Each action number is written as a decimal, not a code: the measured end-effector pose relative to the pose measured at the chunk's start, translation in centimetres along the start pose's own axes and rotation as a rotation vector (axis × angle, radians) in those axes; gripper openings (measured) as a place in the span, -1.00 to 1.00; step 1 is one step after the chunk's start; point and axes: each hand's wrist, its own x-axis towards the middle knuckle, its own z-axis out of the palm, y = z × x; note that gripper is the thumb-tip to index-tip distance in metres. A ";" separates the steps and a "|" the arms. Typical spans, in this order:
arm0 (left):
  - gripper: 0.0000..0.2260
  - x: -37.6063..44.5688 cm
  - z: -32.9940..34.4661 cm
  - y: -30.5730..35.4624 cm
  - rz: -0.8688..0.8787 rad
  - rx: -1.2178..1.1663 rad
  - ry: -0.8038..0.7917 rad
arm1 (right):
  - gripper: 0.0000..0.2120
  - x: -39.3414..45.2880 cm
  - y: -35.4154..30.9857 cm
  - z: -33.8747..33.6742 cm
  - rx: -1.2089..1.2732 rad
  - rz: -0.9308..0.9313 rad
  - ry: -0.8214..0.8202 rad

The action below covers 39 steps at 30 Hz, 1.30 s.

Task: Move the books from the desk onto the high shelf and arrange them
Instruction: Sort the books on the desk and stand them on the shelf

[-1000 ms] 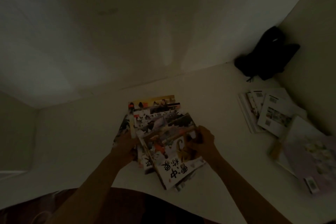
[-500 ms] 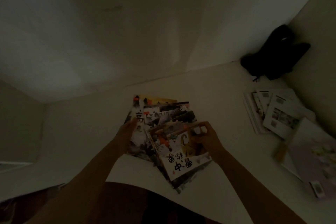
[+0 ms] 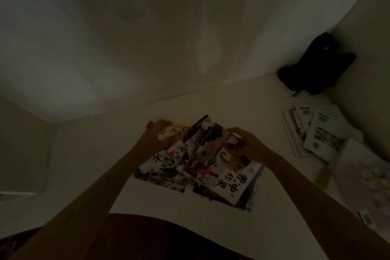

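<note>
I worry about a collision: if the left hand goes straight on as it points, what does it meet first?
Probably nothing near: beyond the left hand lies bare shelf, then the back wall. Depth is unclear.
</note>
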 end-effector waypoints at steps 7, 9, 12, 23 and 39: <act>-0.33 2.8 0.4 4.1 0.051 0.192 -0.161 | -0.57 1.6 -7.2 -0.3 -0.832 -0.231 -0.202; -0.32 2.9 0.3 4.7 0.054 0.320 -0.253 | -0.62 1.8 -8.4 -0.1 -1.021 -0.273 -0.244; -0.54 2.8 1.6 5.7 0.022 0.360 -0.557 | -0.59 2.6 -9.7 1.0 -1.124 -0.280 -0.232; -0.78 -0.9 2.5 1.6 -0.330 -0.407 -0.227 | -0.22 -0.4 -4.4 1.1 -0.082 -0.190 0.885; -0.64 -2.0 1.5 -7.2 -0.496 0.059 0.030 | -0.55 1.2 -1.8 16.3 0.296 0.340 0.441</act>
